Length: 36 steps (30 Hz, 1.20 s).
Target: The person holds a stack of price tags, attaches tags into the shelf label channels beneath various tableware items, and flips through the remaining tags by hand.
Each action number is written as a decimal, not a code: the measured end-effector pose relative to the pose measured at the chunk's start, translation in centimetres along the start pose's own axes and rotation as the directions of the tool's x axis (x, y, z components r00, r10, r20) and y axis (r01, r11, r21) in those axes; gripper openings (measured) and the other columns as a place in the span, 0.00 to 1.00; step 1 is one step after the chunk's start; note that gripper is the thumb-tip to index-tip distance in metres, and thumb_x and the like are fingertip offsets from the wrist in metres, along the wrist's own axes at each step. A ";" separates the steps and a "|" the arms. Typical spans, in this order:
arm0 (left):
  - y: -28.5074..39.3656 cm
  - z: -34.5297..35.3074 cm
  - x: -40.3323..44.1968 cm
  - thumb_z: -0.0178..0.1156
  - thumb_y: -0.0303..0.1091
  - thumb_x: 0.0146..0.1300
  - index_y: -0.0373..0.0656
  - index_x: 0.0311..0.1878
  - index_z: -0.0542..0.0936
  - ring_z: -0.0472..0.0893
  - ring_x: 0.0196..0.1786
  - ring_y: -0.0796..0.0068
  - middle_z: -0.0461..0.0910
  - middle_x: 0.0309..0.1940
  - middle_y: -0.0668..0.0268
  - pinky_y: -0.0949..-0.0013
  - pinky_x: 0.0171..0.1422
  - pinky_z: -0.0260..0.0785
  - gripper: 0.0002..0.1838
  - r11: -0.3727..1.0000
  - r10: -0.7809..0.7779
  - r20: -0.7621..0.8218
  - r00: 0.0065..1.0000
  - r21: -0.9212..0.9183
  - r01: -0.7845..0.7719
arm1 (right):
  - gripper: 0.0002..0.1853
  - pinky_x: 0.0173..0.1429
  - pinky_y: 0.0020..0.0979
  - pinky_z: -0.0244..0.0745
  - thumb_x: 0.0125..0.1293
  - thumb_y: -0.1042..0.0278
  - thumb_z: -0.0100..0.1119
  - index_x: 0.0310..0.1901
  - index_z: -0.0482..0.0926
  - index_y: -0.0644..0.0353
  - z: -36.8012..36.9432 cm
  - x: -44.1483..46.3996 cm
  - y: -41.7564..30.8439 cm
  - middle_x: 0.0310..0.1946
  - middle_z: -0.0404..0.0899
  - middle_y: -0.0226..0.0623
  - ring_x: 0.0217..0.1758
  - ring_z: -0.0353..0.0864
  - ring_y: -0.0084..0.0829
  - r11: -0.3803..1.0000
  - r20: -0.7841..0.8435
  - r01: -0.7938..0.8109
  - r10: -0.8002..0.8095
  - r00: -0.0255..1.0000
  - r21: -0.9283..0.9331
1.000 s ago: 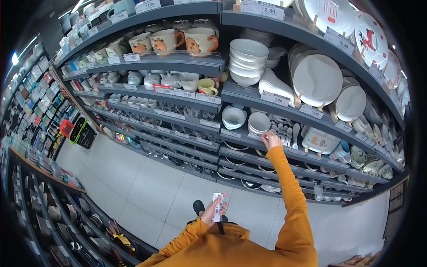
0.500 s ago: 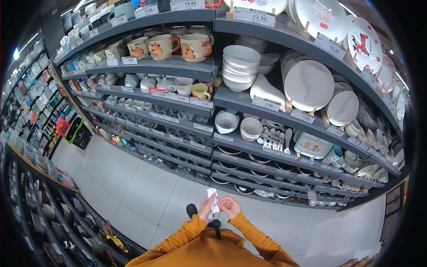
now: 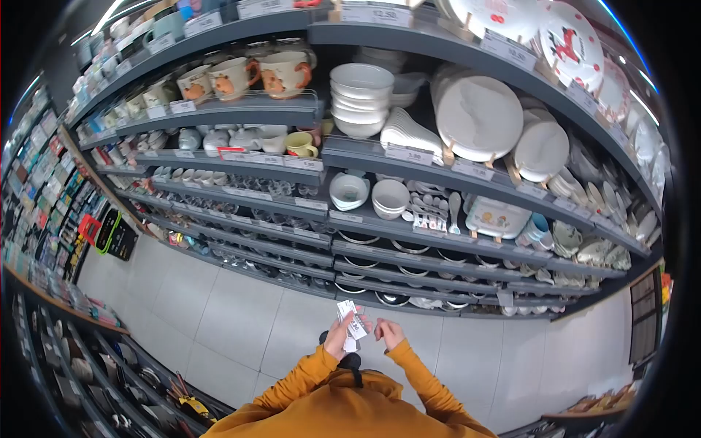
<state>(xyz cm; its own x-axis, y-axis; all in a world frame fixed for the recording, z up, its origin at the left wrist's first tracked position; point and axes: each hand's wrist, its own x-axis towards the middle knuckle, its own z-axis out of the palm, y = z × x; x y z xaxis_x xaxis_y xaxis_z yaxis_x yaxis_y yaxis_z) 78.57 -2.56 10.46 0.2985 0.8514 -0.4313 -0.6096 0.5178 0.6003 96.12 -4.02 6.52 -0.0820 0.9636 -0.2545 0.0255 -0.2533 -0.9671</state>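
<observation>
Low in the view, in front of my body, my left hand point(image 3: 337, 337) grips a small bunch of white price tags point(image 3: 353, 325) that fan out from its fingers. Just to the right of the tags is my right hand point(image 3: 390, 333), apart from them, with its fingers curled in; whether anything is between them is too small to make out. Beyond my hands, the shelf holds white bowls point(image 3: 390, 198), spoons point(image 3: 431, 208) and a tray with a printed picture point(image 3: 498, 217).
Stacked bowls point(image 3: 360, 100) and white plates point(image 3: 479, 117) stand on the shelf above, with orange-patterned mugs point(image 3: 285, 74) to their left. A black and green basket point(image 3: 115, 235) is at the far left. Another rack point(image 3: 80, 358) runs along the lower left.
My right hand came down from the shelf edge by the bowls to beside my left hand, then moved slightly right of the tags. The tags now fan out more. The shelves have shifted left in view.
</observation>
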 end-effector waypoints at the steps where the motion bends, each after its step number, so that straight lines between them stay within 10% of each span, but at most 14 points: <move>1: 0.2 0.3 0.1 0.45 0.38 0.74 0.39 0.63 0.66 0.81 0.43 0.64 0.76 0.43 0.58 0.62 0.56 0.76 0.19 1.000 -0.011 0.028 1.000 -0.019 0.012 | 0.21 0.32 0.26 0.66 0.73 0.60 0.44 0.24 0.72 0.63 -0.7 0.2 -0.2 0.20 0.72 0.31 0.24 0.70 0.22 0.999 -0.014 0.002 -0.002 1.000 -0.035; 7: -0.1 1.1 1.3 0.44 0.38 0.74 0.39 0.62 0.67 0.81 0.38 0.69 0.77 0.42 0.59 0.67 0.45 0.76 0.19 0.992 -0.124 0.108 0.986 0.029 0.122 | 0.06 0.40 0.23 0.75 0.63 0.72 0.63 0.38 0.76 0.61 -5.1 1.5 -6.2 0.33 0.80 0.30 0.35 0.79 0.20 0.948 -0.164 0.299 -0.314 0.935 -0.108; 12: 0.0 2.5 3.1 0.45 0.39 0.74 0.38 0.62 0.67 0.79 0.36 0.70 0.76 0.41 0.61 0.68 0.42 0.75 0.20 0.979 -0.201 0.124 0.972 0.058 0.195 | 0.10 0.47 0.26 0.80 0.58 0.83 0.64 0.41 0.78 0.65 -8.6 2.4 -11.9 0.38 0.80 0.34 0.41 0.82 0.24 0.956 -0.286 0.291 -0.269 0.920 0.037; 19: 2.6 5.4 6.8 0.45 0.41 0.74 0.39 0.63 0.67 0.77 0.35 0.73 0.76 0.40 0.62 0.71 0.41 0.73 0.21 0.965 -0.244 0.209 0.947 0.148 0.216 | 0.05 0.42 0.23 0.78 0.58 0.80 0.63 0.37 0.81 0.66 -13.2 5.5 -22.6 0.36 0.80 0.36 0.37 0.81 0.24 0.722 -0.300 0.510 -0.672 0.677 -0.467; 25: 5.3 9.2 9.4 0.44 0.42 0.74 0.48 0.69 0.61 0.73 0.30 0.76 0.74 0.37 0.65 0.75 0.35 0.70 0.23 0.964 -0.243 0.309 0.920 0.179 0.194 | 0.07 0.58 0.36 0.70 0.57 0.70 0.64 0.37 0.80 0.60 -15.6 9.1 -33.2 0.36 0.79 0.34 0.42 0.78 0.38 -0.064 0.100 0.176 -0.974 0.203 -0.982; 28: 6.7 11.9 9.7 0.47 0.39 0.73 0.52 0.71 0.58 0.74 0.32 0.75 0.74 0.40 0.64 0.73 0.37 0.70 0.25 0.961 -0.228 0.335 0.914 0.228 0.157 | 0.07 0.55 0.36 0.71 0.58 0.67 0.63 0.37 0.81 0.59 -18.3 11.9 -33.4 0.37 0.80 0.33 0.43 0.78 0.38 -0.087 0.119 0.113 -0.940 0.319 -0.990; 31: 6.6 12.5 11.0 0.50 0.35 0.72 0.50 0.68 0.60 0.75 0.33 0.74 0.74 0.41 0.64 0.72 0.38 0.70 0.24 0.966 -0.204 0.338 0.919 0.221 0.133 | 0.07 0.47 0.35 0.74 0.58 0.66 0.64 0.35 0.82 0.59 -18.8 11.5 -34.4 0.34 0.80 0.35 0.39 0.79 0.38 0.173 -0.023 0.246 -0.858 0.513 -0.954; 36: 5.5 14.9 11.5 0.50 0.36 0.72 0.44 0.65 0.63 0.74 0.30 0.77 0.75 0.38 0.64 0.75 0.32 0.68 0.20 0.985 -0.071 0.260 0.963 0.173 0.026 | 0.05 0.41 0.27 0.73 0.57 0.78 0.64 0.37 0.81 0.65 -19.7 9.4 -35.5 0.31 0.79 0.39 0.34 0.80 0.33 0.262 -0.112 0.489 -0.943 0.314 -0.832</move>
<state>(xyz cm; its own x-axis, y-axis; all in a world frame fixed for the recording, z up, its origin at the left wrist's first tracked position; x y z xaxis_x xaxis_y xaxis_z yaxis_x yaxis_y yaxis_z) 89.60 11.36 18.80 0.5216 0.8048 -0.2832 -0.4653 0.5465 0.6963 114.02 15.70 38.52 0.0616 0.5513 0.8320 0.7955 0.4764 -0.3745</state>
